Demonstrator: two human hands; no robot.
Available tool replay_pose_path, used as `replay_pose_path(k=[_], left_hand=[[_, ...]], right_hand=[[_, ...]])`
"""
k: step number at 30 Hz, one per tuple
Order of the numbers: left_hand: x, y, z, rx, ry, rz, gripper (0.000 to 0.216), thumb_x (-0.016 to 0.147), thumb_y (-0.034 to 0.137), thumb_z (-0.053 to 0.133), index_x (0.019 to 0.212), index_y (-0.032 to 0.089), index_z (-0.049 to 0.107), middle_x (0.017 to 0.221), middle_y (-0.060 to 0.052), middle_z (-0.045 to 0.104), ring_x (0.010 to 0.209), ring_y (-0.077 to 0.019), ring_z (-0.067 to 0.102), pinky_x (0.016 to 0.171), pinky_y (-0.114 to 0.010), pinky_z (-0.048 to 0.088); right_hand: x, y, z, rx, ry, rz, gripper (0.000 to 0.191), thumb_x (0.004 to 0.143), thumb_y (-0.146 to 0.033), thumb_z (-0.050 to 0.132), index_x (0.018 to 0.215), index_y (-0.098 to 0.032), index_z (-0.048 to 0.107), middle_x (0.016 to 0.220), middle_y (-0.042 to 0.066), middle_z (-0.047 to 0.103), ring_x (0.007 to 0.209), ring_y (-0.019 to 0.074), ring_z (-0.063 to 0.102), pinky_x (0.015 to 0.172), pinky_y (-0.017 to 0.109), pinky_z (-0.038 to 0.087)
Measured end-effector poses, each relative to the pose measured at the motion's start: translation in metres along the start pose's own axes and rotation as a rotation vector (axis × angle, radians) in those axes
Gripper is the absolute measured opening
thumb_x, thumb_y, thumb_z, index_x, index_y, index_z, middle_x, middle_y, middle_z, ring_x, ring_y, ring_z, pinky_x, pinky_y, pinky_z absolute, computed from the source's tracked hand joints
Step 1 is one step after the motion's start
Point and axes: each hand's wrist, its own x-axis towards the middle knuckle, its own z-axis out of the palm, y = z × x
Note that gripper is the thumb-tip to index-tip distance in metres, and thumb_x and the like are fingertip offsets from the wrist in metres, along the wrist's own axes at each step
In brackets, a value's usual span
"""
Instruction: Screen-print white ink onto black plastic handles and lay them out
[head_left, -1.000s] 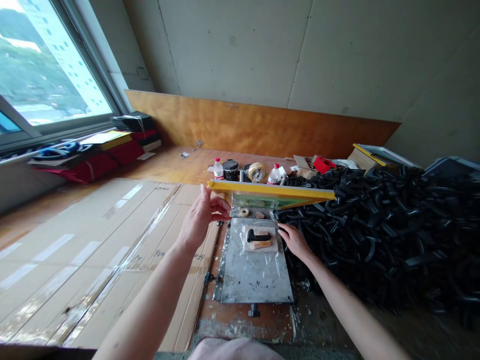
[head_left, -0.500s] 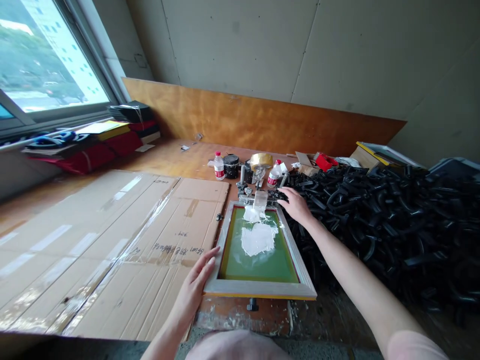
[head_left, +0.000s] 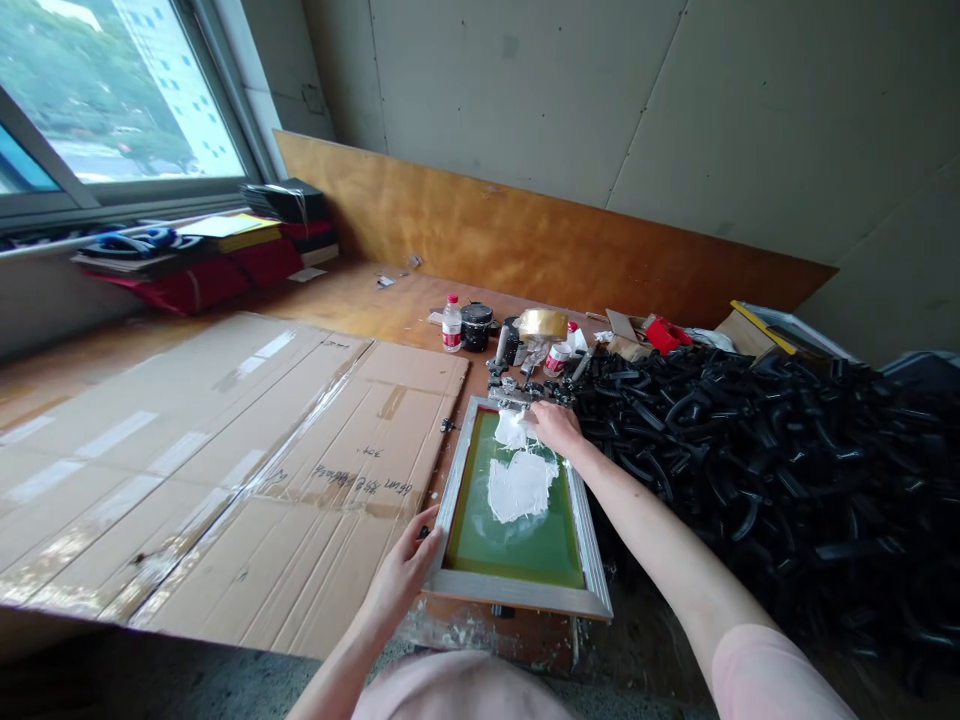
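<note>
A screen-printing frame (head_left: pixel 523 590) with silver edges and green mesh lies in front of me. White ink (head_left: pixel 523 486) sits in a thick patch mid-mesh, with a smaller white patch near the far end. My left hand (head_left: pixel 405 565) is closed at the frame's left near edge, thumb beside the rim; a small dark spot shows between thumb and fingers. Over the far end of the mesh, my right hand (head_left: pixel 556 428) has its fingers closed around the scraper, which they mostly hide. Just beyond is the metal hinge clamp (head_left: pixel 510 393).
Flattened cardboard (head_left: pixel 300 480) covers the table on the left. A heap of black curved plastic parts (head_left: pixel 720 480) lies close on the right. Behind the frame stand a red-capped bottle (head_left: pixel 451 325), a black jar (head_left: pixel 475 328) and a tape roll (head_left: pixel 543 323).
My right hand has moved from the clamp's right side leftward onto the scraper. The frame's near end looks lower and now covers most of the knob beneath. My left hand stays at its edge.
</note>
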Motion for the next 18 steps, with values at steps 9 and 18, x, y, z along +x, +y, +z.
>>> replay_pose_path(k=[9, 18], left_hand=[[0.001, 0.0, 0.002, -0.009, 0.005, -0.017, 0.073, 0.074, 0.063, 0.055, 0.128, 0.014, 0.051, 0.082, -0.005, 0.07, 0.076, -0.0212, 0.064, 0.066, -0.027, 0.047], [0.004, -0.01, 0.0, -0.022, -0.034, -0.003, 0.069, 0.078, 0.061, 0.054, 0.13, 0.017, 0.05, 0.088, -0.005, 0.072, 0.081, -0.0221, 0.066, 0.069, -0.027, 0.048]], right_hand=[[-0.01, -0.011, 0.005, -0.011, 0.06, -0.023, 0.017, 0.089, -0.031, 0.052, 0.1, -0.019, 0.059, 0.101, 0.01, 0.067, 0.098, 0.0234, 0.059, 0.08, 0.03, 0.041], [-0.017, -0.03, 0.017, 0.014, 0.049, -0.092, 0.019, 0.088, -0.016, 0.048, 0.099, -0.021, 0.062, 0.098, 0.009, 0.067, 0.099, 0.0246, 0.056, 0.08, 0.032, 0.041]])
